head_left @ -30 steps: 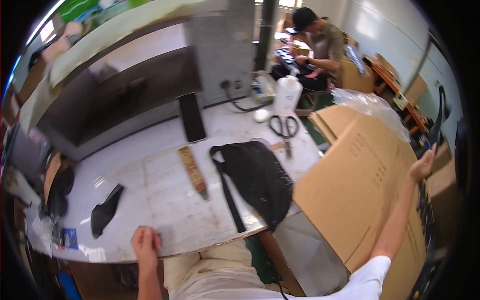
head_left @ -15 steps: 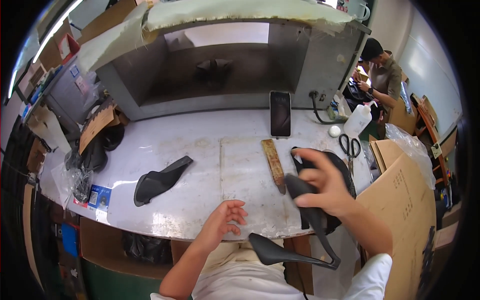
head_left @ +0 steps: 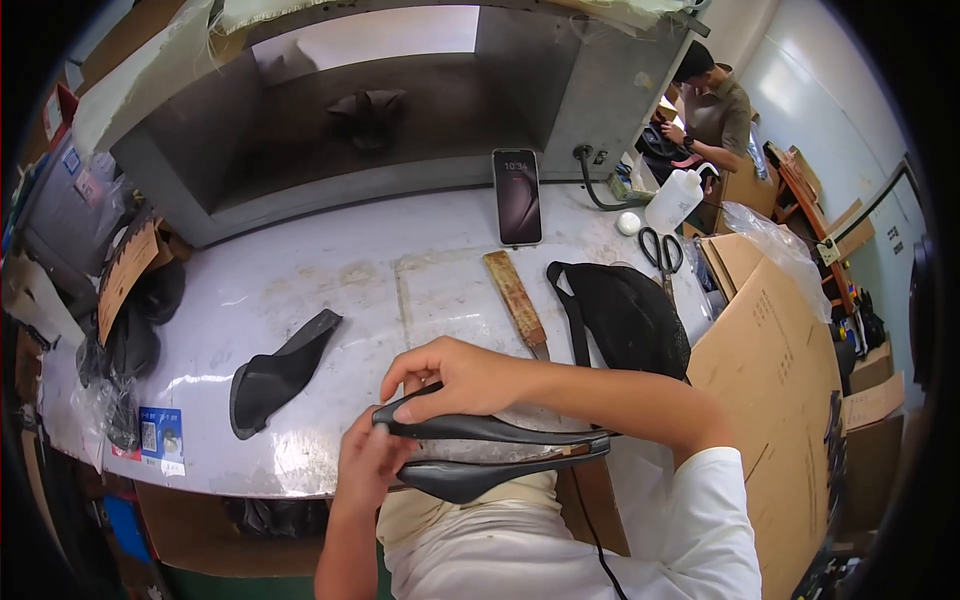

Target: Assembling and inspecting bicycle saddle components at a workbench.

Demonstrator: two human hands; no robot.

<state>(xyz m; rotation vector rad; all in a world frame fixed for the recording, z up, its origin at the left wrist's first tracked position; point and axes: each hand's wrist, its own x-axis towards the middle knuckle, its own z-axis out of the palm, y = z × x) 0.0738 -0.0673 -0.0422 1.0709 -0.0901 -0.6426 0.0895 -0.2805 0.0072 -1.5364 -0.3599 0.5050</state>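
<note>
Over the table's front edge, my hands hold a black V-shaped shoe upper (head_left: pixel 475 428). Its two long arms lie one above the other and join at a narrow end on the right. My right hand (head_left: pixel 462 378) reaches across from the right, its thumb and fingers closed on the upper arm's left end. At that same end, the fingers of my left hand (head_left: pixel 370 458) pinch the edge. A second black shoe upper (head_left: pixel 280 372) lies flat on the white table (head_left: pixel 350 265), left of my hands. Beyond my right forearm rests a knife with a worn wooden handle (head_left: pixel 515 297).
A black mesh item with a strap (head_left: pixel 630 318) lies on the right, near scissors (head_left: pixel 662 252) and a white squeeze bottle (head_left: pixel 675 200). A phone (head_left: pixel 517 200) leans against a grey metal box (head_left: pixel 600 110). Cardboard (head_left: pixel 770 370) stands at right. Another person (head_left: pixel 715 110) works behind.
My right hand has carried the shoe upper left and turned it to lie sideways. My left hand, empty before, now grips its end too. The view has shifted.
</note>
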